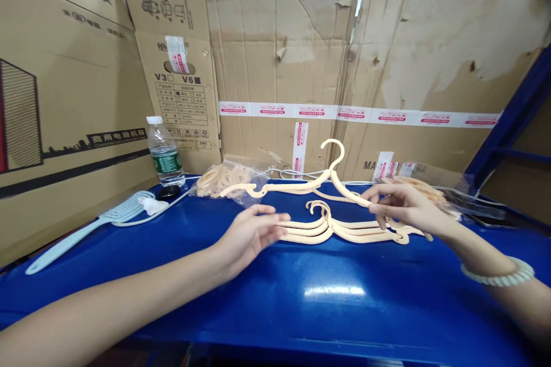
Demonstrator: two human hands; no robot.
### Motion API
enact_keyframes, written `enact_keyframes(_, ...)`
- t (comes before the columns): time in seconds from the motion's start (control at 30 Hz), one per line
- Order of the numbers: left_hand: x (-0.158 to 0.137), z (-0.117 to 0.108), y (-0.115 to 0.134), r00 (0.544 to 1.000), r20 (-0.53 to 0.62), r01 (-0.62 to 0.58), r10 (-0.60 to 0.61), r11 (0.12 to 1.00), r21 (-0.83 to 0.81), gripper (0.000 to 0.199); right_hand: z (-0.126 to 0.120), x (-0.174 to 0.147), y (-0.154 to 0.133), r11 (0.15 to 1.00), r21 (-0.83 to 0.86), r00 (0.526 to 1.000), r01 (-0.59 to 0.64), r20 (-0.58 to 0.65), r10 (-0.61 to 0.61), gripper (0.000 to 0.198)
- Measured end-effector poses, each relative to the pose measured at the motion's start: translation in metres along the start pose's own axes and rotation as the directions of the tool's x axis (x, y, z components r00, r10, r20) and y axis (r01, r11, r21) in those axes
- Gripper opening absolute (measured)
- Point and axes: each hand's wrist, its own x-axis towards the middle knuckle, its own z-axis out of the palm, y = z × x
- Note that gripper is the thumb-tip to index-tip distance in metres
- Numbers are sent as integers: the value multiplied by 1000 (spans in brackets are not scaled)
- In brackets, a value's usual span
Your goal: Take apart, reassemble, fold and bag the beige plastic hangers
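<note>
A beige clothes hanger (297,186) is raised above the blue table, its hook pointing up. My right hand (400,206) pinches the right arm of this hanger between thumb and fingers. Below it, several matching hangers (357,232) lie stacked on the table with their hooks close together. At the left ends of the stack is my left hand (253,235), its fingers loosely bent and apart. It covers those ends, so whether the fingertips touch them is hard to see.
Plastic bags of beige hangers lie at the back, one left (232,178) and one right (422,189). A water bottle (166,155), a black cap (168,192) and a pale blue hairbrush (90,229) are on the left. Cardboard (275,51) walls the blue table (275,298).
</note>
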Motion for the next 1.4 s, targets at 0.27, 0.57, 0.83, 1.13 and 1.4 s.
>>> enact_keyframes(0.27, -57, 7, -15, 389, 916, -918, -95, 46, 394, 27, -9, -3, 8, 994, -54, 948, -99, 299, 111, 36)
enact_keyframes(0.57, -47, 3, -17, 448, 889, -887, -100, -178, 427, 31, -8, -2, 9, 982, -187, 901, 22, 428, 62, 21)
enact_keyframes(0.83, -48, 4, -16, 490, 865, -862, -107, -211, 462, 35, -9, -1, 12, 952, -286, 857, 112, 513, 53, 21)
enact_keyframes(1.13, -45, 1, -18, 492, 870, -865, -18, -121, 487, 35, -11, -4, 21, 905, -424, 881, 40, 443, 169, 17)
enact_keyframes(1.4, -44, -4, -21, 535, 844, -837, -27, -151, 526, 48, -12, -2, 21, 867, -496, 870, -51, 404, 282, 16)
